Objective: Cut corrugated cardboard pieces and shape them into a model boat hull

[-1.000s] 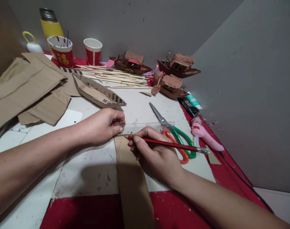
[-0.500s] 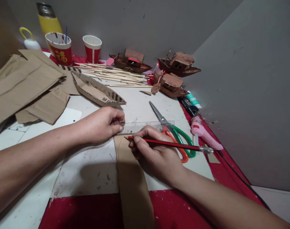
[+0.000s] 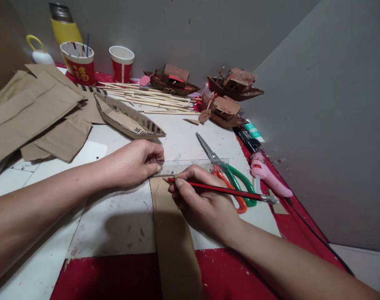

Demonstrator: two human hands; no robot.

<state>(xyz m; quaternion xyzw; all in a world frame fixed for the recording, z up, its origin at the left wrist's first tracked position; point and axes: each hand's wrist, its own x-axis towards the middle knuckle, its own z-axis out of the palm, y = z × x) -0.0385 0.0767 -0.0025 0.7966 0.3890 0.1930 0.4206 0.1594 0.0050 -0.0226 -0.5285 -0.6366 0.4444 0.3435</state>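
My left hand (image 3: pixel 138 163) is closed on the left end of a clear ruler (image 3: pixel 177 166), which lies across the top edge of a brown cardboard strip (image 3: pixel 174 237). Between the fingers of my right hand (image 3: pixel 205 200) is a red and black pencil (image 3: pixel 224 189), its tip close to the strip's top edge, just below the ruler. Scissors (image 3: pixel 213 156) with green and orange handles lie beside my right hand, partly under the ruler's right end. Beyond my left hand sits an open cardboard boat hull (image 3: pixel 127 118).
Cardboard pieces (image 3: pixel 33 108) are piled at left. Wooden sticks (image 3: pixel 152 100), two paper cups (image 3: pixel 121 64), a yellow bottle (image 3: pixel 64 29) and several brown model boats (image 3: pixel 177 80) stand or lie at the back. A pink glue gun (image 3: pixel 271 177) with a cord lies at right.
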